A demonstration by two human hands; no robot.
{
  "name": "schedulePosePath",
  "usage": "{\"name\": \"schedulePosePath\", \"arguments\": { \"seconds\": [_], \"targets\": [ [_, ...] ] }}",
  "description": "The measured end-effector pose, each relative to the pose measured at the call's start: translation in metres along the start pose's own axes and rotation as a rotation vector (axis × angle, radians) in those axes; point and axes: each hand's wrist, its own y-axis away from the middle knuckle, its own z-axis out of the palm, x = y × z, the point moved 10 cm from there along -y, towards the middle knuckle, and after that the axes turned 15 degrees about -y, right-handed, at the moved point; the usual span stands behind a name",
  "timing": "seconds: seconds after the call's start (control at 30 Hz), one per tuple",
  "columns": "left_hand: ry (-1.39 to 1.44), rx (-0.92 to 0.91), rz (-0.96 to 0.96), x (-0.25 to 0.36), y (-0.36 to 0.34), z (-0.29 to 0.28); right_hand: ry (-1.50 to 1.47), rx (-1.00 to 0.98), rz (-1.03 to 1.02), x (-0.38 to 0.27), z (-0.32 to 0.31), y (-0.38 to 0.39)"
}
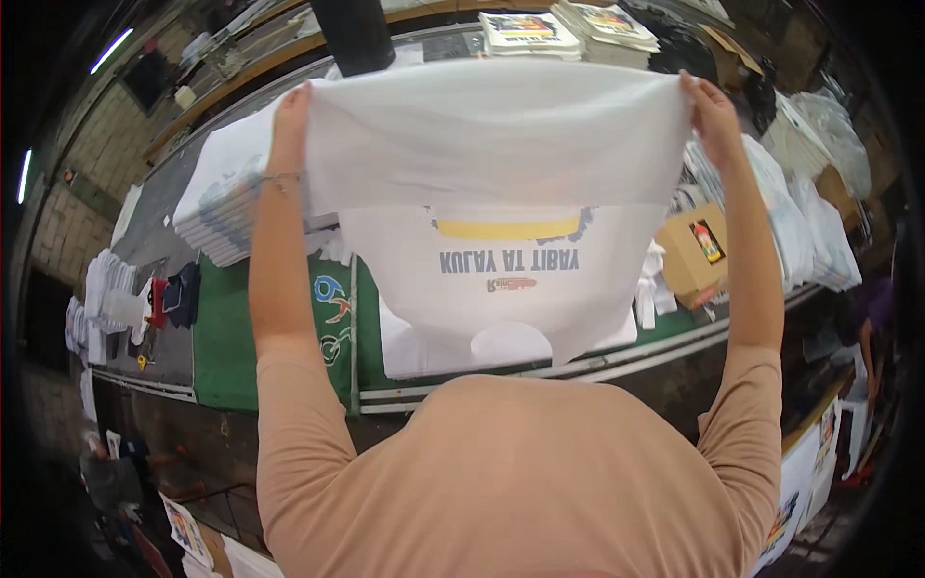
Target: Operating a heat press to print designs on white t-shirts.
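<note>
I hold a white printed T-shirt (501, 164) up in the air in front of me, spread wide between both hands. My left hand (290, 125) pinches its upper left edge, and my right hand (711, 116) pinches its upper right edge. The shirt is folded over at the top, and its lower half hangs down with a yellow and blue print showing upside down. Its neck opening hangs lowest, just above a green table mat (226, 337).
Stacks of folded white shirts (217, 207) lie at the left, and more stacks (800, 222) at the right. A cardboard box (692, 252) sits right of the shirt. Printed piles (568, 29) rest at the far edge. A dark post (355, 34) stands behind.
</note>
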Motion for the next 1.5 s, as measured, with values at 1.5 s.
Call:
{"name": "schedulePosePath", "arguments": {
  "seconds": [1.5],
  "targets": [
    [-0.343, -0.539, -0.426, -0.237, 0.371, 0.021, 0.427, -0.093, 0.618, 0.298, -0.109, 0.255]
  ]
}}
